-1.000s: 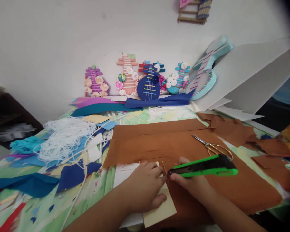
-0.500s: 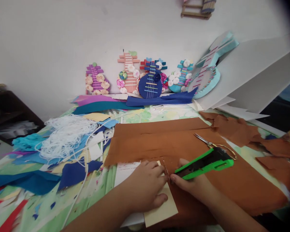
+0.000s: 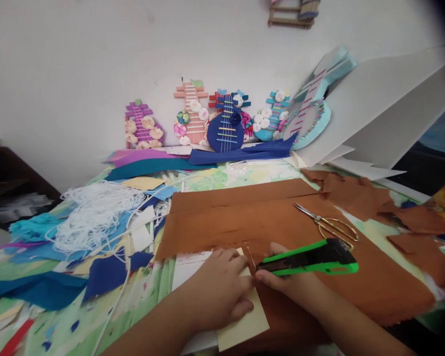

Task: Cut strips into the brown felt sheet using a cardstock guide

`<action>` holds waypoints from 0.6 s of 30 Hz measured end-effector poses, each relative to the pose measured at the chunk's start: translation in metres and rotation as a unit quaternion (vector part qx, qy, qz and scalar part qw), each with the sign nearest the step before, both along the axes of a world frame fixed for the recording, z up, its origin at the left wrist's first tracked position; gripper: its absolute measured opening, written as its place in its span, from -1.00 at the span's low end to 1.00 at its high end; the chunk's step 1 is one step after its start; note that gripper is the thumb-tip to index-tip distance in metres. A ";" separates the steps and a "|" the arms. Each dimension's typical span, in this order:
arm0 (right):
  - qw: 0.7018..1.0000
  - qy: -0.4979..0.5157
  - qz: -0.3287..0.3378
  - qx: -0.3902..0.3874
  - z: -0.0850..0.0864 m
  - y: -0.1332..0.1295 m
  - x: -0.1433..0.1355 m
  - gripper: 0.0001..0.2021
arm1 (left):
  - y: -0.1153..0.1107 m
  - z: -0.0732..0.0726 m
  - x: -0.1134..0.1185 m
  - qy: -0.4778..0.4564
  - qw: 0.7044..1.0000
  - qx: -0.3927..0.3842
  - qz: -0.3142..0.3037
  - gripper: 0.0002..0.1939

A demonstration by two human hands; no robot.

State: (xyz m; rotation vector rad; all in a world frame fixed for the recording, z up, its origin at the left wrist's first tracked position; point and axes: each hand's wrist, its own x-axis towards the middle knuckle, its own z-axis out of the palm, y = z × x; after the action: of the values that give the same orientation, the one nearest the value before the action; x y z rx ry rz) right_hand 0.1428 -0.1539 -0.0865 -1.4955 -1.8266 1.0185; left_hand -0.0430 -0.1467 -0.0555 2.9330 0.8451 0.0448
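Observation:
My left hand [image 3: 222, 287] lies spread over a cream card strip [image 3: 246, 324], its fingers bent a little and pressing down, the thumb out to the side. Closed around a green and black utility knife [image 3: 307, 259], my right hand [image 3: 292, 284] rests just right of the strip. The knife's tip points left, down at the brown cloth [image 3: 222, 222], near a rough cut edge. Its blade is too small to make out. White board [image 3: 187, 267] shows beneath the cloth and my left hand. Behind the knife, gold-handled scissors [image 3: 326, 225] lie on the cloth.
At the left are a tangle of white cord [image 3: 96, 212] and blue fabric scraps [image 3: 107, 274]. Brown scraps [image 3: 359, 195] lie at the right. Several decorated lute-shaped crafts [image 3: 226, 126] lean on the wall, with large white boards [image 3: 378, 109] at the right.
The knife's handle has dropped nearer the cloth, so more of the scissors shows. My left hand stays on the card strip. The whole view has shifted slightly.

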 end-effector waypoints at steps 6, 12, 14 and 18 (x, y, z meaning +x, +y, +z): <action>0.999 0.044 -0.009 0.017 -0.002 0.001 0.002 -0.72 | 0.001 0.000 0.000 0.003 1.000 -0.005 0.005 -0.76; 0.996 0.078 -0.019 0.032 -0.004 0.001 0.004 -0.73 | -0.001 0.005 0.001 0.001 1.000 -0.016 0.006 -0.75; 0.997 0.079 0.001 0.026 -0.004 0.001 0.004 -0.71 | -0.001 0.006 0.001 0.007 1.000 -0.015 0.008 -0.78; 0.995 0.095 0.009 0.025 -0.004 0.000 0.004 -0.70 | -0.001 0.007 0.002 0.013 1.000 -0.017 0.010 -0.78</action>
State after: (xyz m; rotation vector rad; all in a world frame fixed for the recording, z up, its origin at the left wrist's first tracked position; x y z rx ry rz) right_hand 0.1469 -0.1538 -0.0903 -1.3082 -1.7211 1.0761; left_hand -0.0411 -0.1473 -0.0484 2.9001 0.8704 -0.0053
